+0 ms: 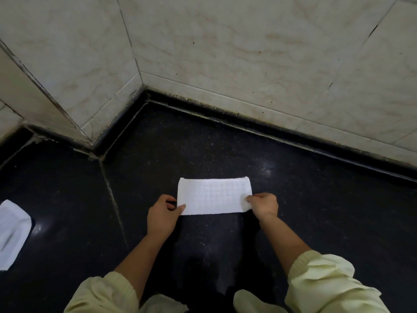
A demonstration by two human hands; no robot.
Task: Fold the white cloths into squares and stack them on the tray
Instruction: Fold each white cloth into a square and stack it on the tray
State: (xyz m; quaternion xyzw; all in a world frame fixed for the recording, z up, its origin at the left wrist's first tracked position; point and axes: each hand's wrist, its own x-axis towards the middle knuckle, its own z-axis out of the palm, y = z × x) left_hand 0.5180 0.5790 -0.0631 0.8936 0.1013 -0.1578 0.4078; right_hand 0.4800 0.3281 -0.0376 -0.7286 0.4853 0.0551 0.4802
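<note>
- Now the white cloth [214, 196], folded into a long strip, lies flat on the dark speckled surface [316, 199].
- The left hand [163, 214] pinches its near left corner, thumb on top.
- The right hand [262, 204] pinches its near right corner.
- Well apart, at the left edge, lies a second cloth [13, 231], loosely folded.
- Behind stands a tiled wall [248, 53].

We are counting two white cloths: a folded strip [214, 196] in the middle and a loose cloth [13, 231] at the left edge. We are also counting two hands, left hand [162, 219] and right hand [262, 205], and two pale sleeves, left sleeve [103, 294] and right sleeve [327, 283].
</note>
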